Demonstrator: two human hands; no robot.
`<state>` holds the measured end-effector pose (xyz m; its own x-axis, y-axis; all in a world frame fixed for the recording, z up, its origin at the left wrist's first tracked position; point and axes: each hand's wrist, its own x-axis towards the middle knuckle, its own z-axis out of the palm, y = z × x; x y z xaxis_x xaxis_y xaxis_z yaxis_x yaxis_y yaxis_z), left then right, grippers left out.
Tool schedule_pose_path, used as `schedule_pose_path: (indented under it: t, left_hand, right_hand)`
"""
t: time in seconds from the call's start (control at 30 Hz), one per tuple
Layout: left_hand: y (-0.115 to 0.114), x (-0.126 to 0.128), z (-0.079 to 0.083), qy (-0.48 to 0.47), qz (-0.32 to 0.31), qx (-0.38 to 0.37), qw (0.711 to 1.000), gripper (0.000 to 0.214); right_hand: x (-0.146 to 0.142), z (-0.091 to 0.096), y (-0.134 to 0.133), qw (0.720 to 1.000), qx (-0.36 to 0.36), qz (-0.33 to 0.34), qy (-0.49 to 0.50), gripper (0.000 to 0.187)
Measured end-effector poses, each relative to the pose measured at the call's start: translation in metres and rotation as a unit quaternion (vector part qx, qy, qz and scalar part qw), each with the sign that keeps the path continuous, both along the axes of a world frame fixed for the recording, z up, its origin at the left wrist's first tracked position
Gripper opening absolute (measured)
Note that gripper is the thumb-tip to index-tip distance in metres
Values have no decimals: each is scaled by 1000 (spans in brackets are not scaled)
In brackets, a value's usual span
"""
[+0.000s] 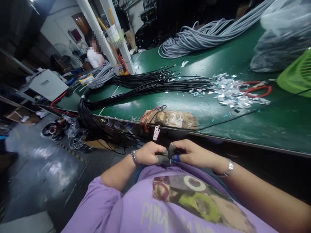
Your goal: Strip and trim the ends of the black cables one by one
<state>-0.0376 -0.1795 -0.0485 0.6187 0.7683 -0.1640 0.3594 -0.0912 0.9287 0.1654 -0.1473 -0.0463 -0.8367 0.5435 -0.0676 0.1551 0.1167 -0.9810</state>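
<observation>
Close in front of my purple shirt, my left hand [153,153] and my right hand [194,154] meet with their fingertips pinched together. Dark finger covers wrap the thumbs and some fingers, and one on the right hand has a blue band. A tiny pale strand shows between the fingertips, but what they grip is mostly hidden. Just beyond the hands, a pinkish-white clip [156,132] hangs at the table edge below a worn wooden block [178,119]. A single black cable [230,119] runs across the table toward that edge.
On the green table [267,132] lie a bundle of black cables [145,85], white and blue scraps [230,92], red-handled scissors [261,90] and coiled grey cable [194,38]. A green basket [297,72] and plastic bag [279,48] stand right. Another person [94,56] is behind the posts.
</observation>
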Motion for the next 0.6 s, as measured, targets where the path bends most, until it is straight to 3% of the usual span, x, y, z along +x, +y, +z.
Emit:
schedule_pose_path:
  t: [0.1,0.23,0.37,0.6]
  left_hand:
    - [-13,1,3,4,49,85,995,33]
    - [-28,2,-8,-40,157,-11,987,48]
    - [-37,1,-18,-83,262,-59,960,52]
    - [-41,-1,-16,-3,274,64,960,38]
  right_hand:
    - [-5,-8,-2,989,-135,-48,25,16]
    - [-12,-16,-6,974,-199,-99,32,31]
    - [-16,-18,-9,972,-190,-134,32,43]
    - [-21,-14,-7,990,-108,-91,-20,43]
